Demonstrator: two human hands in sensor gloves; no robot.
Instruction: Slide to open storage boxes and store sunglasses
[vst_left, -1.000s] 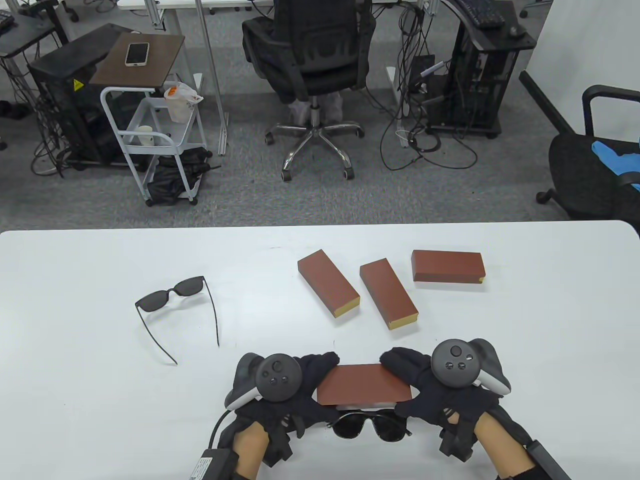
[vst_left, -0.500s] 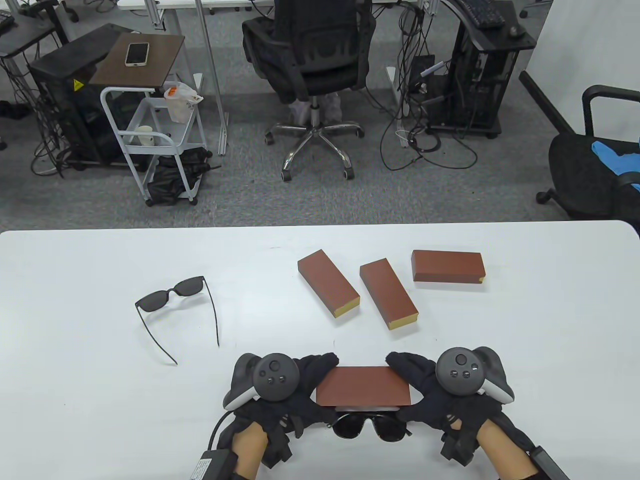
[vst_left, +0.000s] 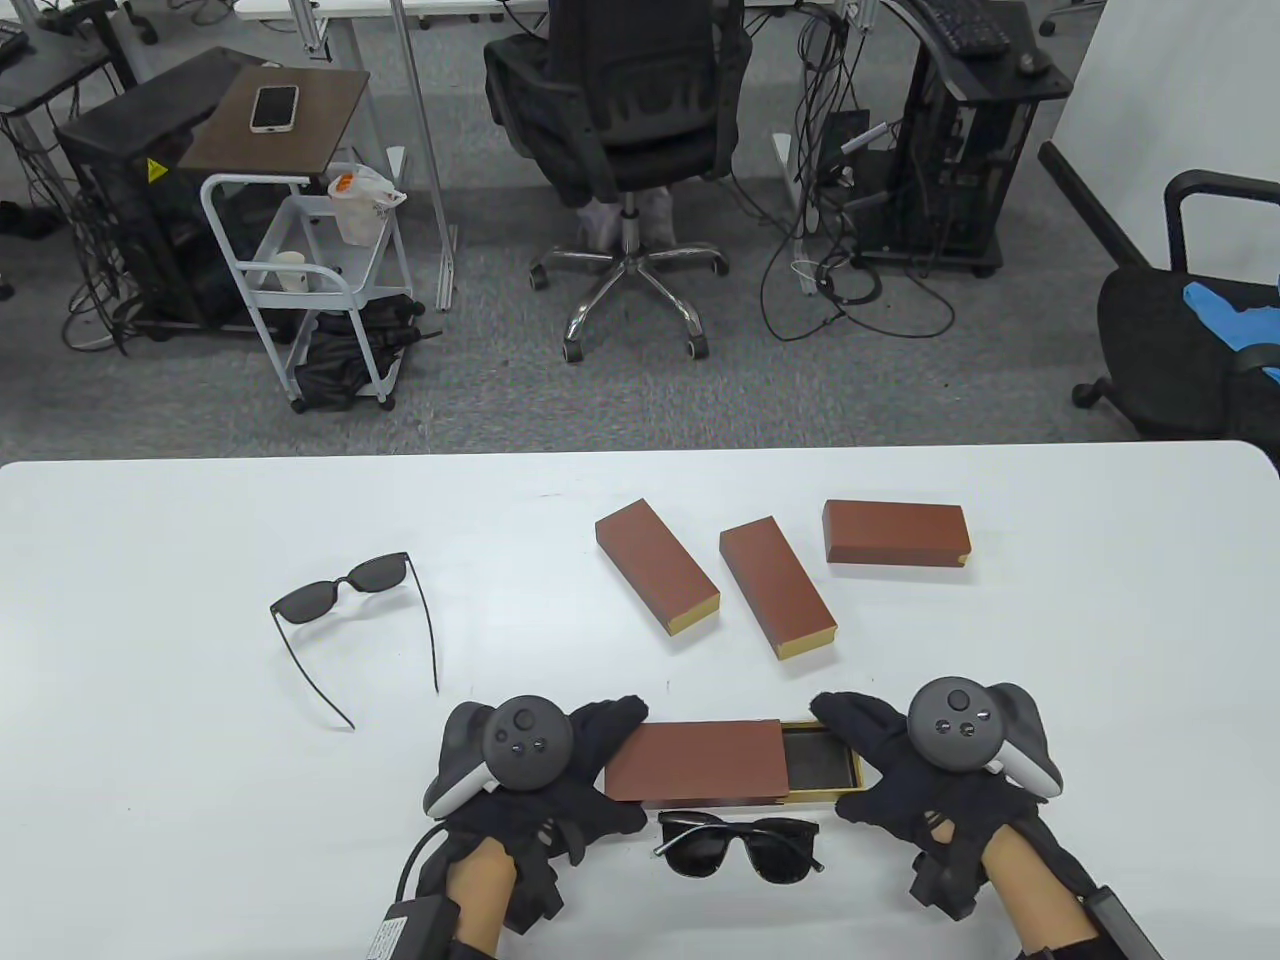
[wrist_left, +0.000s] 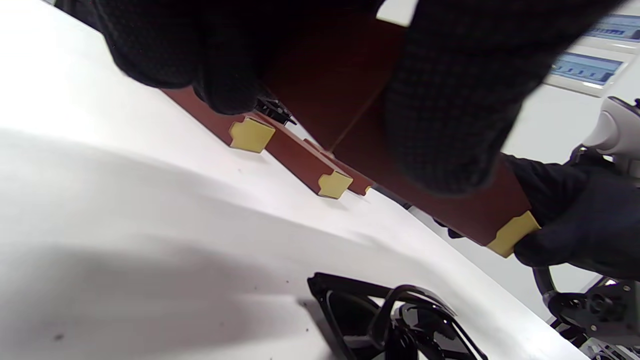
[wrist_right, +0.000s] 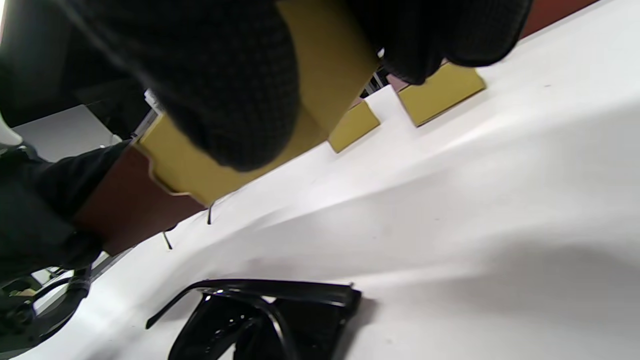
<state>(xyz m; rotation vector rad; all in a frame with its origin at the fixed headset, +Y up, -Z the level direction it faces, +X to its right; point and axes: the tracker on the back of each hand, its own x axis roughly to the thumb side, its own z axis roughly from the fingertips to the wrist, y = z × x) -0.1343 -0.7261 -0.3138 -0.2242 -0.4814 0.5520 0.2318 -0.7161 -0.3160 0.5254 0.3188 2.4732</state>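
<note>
A brown storage box sleeve (vst_left: 695, 760) lies near the table's front edge. Its gold drawer (vst_left: 820, 755) sticks out to the right, showing a dark inside. My left hand (vst_left: 592, 762) grips the sleeve's left end, and my right hand (vst_left: 872, 760) grips the drawer's right end. Black folded sunglasses (vst_left: 738, 845) lie just in front of the box, touched by neither hand. In the left wrist view my fingers (wrist_left: 450, 100) wrap the sleeve (wrist_left: 450, 210). In the right wrist view my fingers (wrist_right: 225, 90) hold the gold drawer (wrist_right: 330, 75).
A second pair of sunglasses (vst_left: 350, 590) lies unfolded at the left. Three shut brown boxes lie behind the hands: one (vst_left: 655, 565), one (vst_left: 777, 587) and one (vst_left: 895, 532). Beyond the table's far edge are office chairs and a cart.
My hands have moved apart. The sleeve slid left and the drawer came out to the right, so the box went from shut to partly open. The folded sunglasses now show fully.
</note>
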